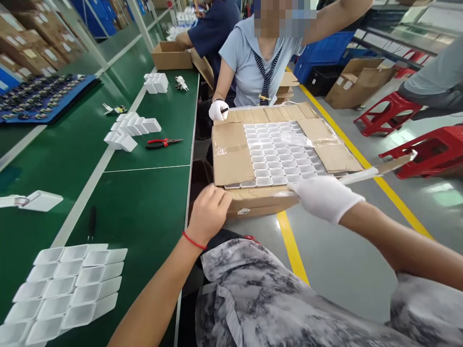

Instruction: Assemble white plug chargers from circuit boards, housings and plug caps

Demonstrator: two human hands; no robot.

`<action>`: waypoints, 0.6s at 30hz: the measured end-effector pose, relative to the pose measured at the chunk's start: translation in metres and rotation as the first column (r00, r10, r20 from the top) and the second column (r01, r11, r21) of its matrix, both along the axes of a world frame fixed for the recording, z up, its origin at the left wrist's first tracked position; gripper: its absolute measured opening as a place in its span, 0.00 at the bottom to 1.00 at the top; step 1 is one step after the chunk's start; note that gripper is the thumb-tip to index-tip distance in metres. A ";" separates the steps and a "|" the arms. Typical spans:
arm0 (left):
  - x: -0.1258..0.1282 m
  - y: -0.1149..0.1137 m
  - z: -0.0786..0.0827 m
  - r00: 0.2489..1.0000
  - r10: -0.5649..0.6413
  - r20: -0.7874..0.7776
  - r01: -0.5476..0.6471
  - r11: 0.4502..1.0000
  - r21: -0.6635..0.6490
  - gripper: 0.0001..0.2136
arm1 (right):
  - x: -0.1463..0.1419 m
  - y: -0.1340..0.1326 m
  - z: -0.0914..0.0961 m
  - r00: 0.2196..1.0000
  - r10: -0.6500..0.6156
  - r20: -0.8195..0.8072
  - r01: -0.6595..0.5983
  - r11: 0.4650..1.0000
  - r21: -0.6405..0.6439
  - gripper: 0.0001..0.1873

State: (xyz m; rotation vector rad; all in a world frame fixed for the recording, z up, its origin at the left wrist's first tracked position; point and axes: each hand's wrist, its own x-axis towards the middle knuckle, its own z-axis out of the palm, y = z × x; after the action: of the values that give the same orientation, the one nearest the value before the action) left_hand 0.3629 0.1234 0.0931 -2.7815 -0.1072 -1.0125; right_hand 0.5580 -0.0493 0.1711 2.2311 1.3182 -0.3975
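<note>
A cardboard box (265,203) stands in front of me with its top open, packed with rows of small white plastic cases (278,172). My left hand (210,212), bare with a red string on the wrist, is closed on the box's near left corner. My right hand (323,196), in a white glove, grips the near edge toward the right; its fingertips are partly hidden. Folded cardboard flaps lie over the left (233,152) and right (331,144) sides of the cases. A clear plastic piece (296,140) rests on the cases.
A green workbench (152,193) runs along the left, bearing white cases (58,291), red-handled pliers (163,143) and a blue tray (43,99) of parts. A co-worker (249,67) sits across the box, one gloved hand (218,110) beside it. Red stools (430,152) stand at right.
</note>
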 end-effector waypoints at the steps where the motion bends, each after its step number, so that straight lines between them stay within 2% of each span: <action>1: -0.005 -0.002 -0.009 0.998 -0.035 0.061 0.031 0.998 0.055 0.09 | -0.005 -0.005 -0.008 1.000 -0.009 -0.011 0.009 1.000 0.020 0.21; 5: -0.018 -0.012 -0.038 0.979 -0.094 0.180 0.067 0.986 0.154 0.06 | -0.019 -0.029 -0.051 0.997 0.043 0.059 -0.055 0.974 0.221 0.25; 7: -0.020 -0.016 -0.048 0.977 -0.092 0.194 0.061 0.985 0.160 0.05 | -0.023 -0.039 -0.076 0.987 0.091 0.134 -0.132 0.930 0.343 0.25; 10: -0.025 -0.024 -0.057 0.981 -0.078 0.177 0.056 0.991 0.124 0.06 | -0.029 -0.048 -0.107 0.972 0.169 0.161 -0.224 0.870 0.439 0.22; 12: -0.028 -0.029 -0.056 0.993 -0.045 0.112 0.043 0.999 0.013 0.04 | -0.031 -0.045 -0.110 0.978 0.178 0.109 -0.208 0.859 0.467 0.22; 13: -0.029 -0.030 -0.052 0.997 -0.023 0.067 0.029 0.995 -0.091 0.03 | -0.030 -0.042 -0.104 0.985 0.168 0.045 -0.170 0.864 0.474 0.22; 14: -0.030 -0.029 -0.046 1.000 -0.003 0.022 0.007 0.974 -0.227 0.05 | -0.025 -0.036 -0.093 0.986 0.158 -0.053 -0.116 0.878 0.465 0.22; 15: -0.029 -0.026 -0.038 1.000 0.015 -0.026 -0.024 0.921 -0.388 0.10 | -0.017 -0.031 -0.078 0.974 0.141 -0.177 -0.049 0.896 0.442 0.22; 16: -0.027 -0.021 -0.029 0.998 0.038 -0.056 -0.063 0.825 -0.562 0.13 | -0.005 -0.026 -0.060 0.941 0.112 -0.319 0.027 0.916 0.399 0.20; 17: -0.023 -0.014 -0.019 0.994 0.057 -0.095 -0.109 0.680 -0.725 0.15 | 0.010 -0.023 -0.041 0.891 0.044 -0.453 0.119 0.938 0.326 0.18; 18: -0.017 -0.006 -0.009 0.986 0.079 -0.144 -0.164 0.479 -0.862 0.16 | 0.029 -0.023 -0.022 0.846 -0.059 -0.530 0.242 0.928 0.283 0.16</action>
State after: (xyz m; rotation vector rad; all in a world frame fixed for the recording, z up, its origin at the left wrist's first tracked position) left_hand 0.3456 0.1176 0.0837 -3.6125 -1.1140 -0.9578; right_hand 0.5866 -0.0723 0.1487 2.6478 1.5705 -0.9473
